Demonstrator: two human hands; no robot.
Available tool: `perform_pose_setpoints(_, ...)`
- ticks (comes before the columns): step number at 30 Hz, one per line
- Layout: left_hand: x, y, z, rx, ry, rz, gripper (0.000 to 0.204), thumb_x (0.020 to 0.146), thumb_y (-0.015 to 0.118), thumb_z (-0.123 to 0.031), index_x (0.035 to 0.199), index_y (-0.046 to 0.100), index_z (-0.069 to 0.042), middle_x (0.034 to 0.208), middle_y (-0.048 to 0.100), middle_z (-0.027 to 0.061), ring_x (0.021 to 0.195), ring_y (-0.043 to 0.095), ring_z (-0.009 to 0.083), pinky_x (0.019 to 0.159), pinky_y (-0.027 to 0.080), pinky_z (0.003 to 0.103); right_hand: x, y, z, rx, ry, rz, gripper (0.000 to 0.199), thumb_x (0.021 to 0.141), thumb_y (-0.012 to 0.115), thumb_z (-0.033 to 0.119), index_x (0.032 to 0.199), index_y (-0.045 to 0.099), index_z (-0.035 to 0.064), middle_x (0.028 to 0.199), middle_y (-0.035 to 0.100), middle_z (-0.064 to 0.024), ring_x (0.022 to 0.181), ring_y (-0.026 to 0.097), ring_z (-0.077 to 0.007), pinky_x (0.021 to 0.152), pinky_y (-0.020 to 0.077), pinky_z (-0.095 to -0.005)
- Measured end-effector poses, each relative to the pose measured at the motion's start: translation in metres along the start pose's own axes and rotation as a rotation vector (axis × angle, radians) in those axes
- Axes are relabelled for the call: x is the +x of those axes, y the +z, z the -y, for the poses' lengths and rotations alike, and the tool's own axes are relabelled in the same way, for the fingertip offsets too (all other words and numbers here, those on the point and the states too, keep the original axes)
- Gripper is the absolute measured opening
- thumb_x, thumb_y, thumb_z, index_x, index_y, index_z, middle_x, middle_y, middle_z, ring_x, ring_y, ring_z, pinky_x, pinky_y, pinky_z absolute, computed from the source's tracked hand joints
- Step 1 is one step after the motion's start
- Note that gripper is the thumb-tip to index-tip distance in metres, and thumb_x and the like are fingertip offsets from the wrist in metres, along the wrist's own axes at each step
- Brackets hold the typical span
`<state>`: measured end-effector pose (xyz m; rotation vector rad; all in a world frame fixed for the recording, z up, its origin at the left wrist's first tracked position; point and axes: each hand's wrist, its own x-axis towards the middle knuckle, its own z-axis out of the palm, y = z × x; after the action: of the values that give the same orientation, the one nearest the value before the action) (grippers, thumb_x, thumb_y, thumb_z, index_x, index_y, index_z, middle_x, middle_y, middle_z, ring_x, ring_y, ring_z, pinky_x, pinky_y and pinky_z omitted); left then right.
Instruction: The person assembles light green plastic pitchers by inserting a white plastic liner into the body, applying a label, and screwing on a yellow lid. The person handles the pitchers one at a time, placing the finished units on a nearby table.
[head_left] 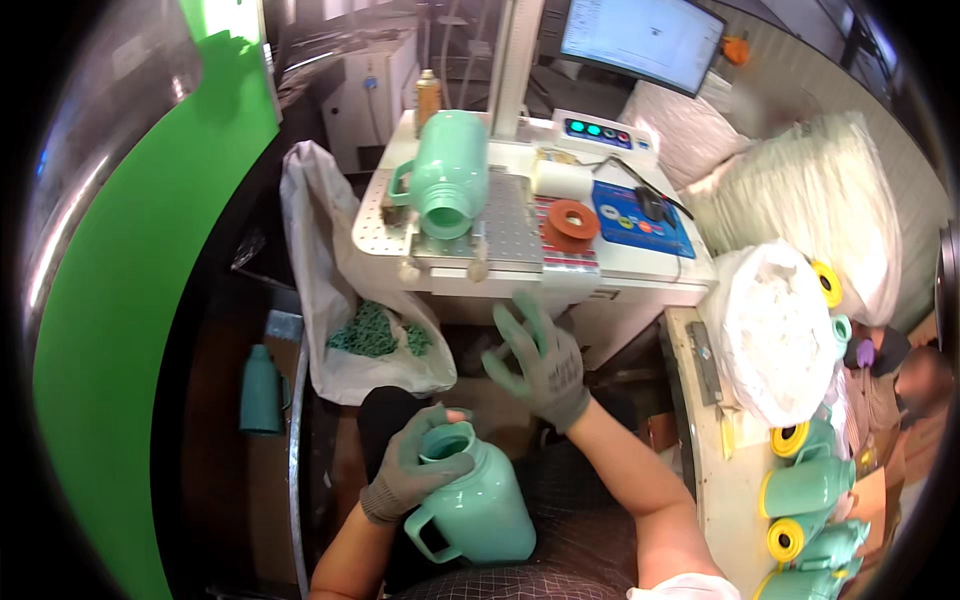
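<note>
A mint-green plastic jug point(487, 512) with a side handle and an open threaded neck rests tilted in my lap. My left hand point(408, 466), in a grey glove, grips it around the neck, with the thumb and fingers on either side of the opening. Above and to the right of the jug, my gloved right hand point(543, 362) is raised with its fingers spread and holds nothing. Ahead, a second mint-green jug point(455, 165) lies on its side on the perforated metal plate point(512, 225) of a white machine table, its open neck toward me.
An orange tape roll point(571, 222), a blue mat point(640, 225) and a computer mouse point(652, 203) share the table. A white sack point(325, 250) with green scraps stands left. At right, several green jugs point(808, 487) with yellow ends line a bench beside a white bag point(775, 330); a person is beyond.
</note>
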<state>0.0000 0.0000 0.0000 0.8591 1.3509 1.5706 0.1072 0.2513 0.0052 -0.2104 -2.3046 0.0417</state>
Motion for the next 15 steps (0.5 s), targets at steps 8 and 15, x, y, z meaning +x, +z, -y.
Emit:
perform_pose_setpoints(8, 0.019, 0.005, -0.016, 0.075, 0.02, 0.082, 0.067, 0.078, 0.072, -0.005, 0.142, 0.056, -0.001, 0.131, 0.066, 0.0117, 0.113, 0.065, 0.0228, 0.103, 0.052, 0.038, -0.219, -0.143, 0.02, -0.091, 0.718, 0.02, 0.063, 0.091, 0.08, 0.028, 0.146, 0.058, 0.0085, 0.145, 0.058, -0.0176, 0.128, 0.062, -0.0383, 0.107, 0.0518, -0.0488)
perform_pose_setpoints(15, 0.058, 0.04, -0.01, 0.437, 0.004, 0.552, 0.051, 0.104, 0.067, -0.009, 0.151, 0.053, 0.0, 0.147, 0.061, 0.0154, 0.132, 0.057, 0.0255, 0.114, 0.045, 0.041, -0.301, -0.256, 0.058, -0.382, 0.957, -0.211, 0.059, 0.09, 0.08, 0.021, 0.143, 0.059, 0.006, 0.141, 0.06, -0.0191, 0.125, 0.063, -0.0388, 0.103, 0.0534, -0.0468)
